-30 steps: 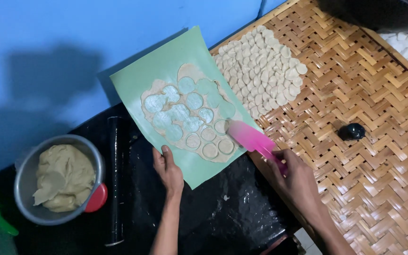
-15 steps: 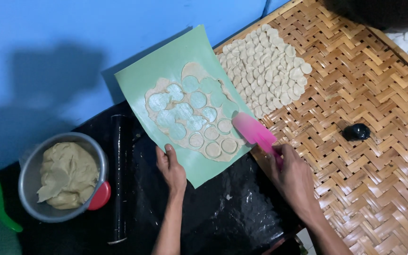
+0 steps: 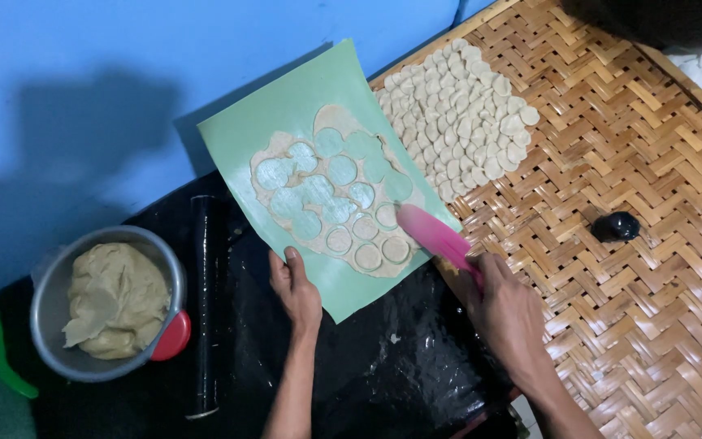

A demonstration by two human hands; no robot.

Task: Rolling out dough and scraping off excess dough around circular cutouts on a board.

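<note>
The pink spatula (image 3: 435, 236) lies slantwise, its long axis running from lower right to upper left; the broad blade points up-left onto the lower right edge of the green mat (image 3: 302, 106), and its handle end disappears into the right hand (image 3: 507, 305), which is closed around it. So the blade sits just up and left of that hand. The mat carries a sheet of rolled dough (image 3: 336, 195) cut with round holes, a few cut discs (image 3: 367, 256) left near the blade. The left hand (image 3: 296, 289) rests flat with fingers loosely spread on the mat's lower edge, gripping nothing. The mat rests partly on the black surface (image 3: 383, 366), partly on the woven bamboo tray (image 3: 652, 309).
</note>
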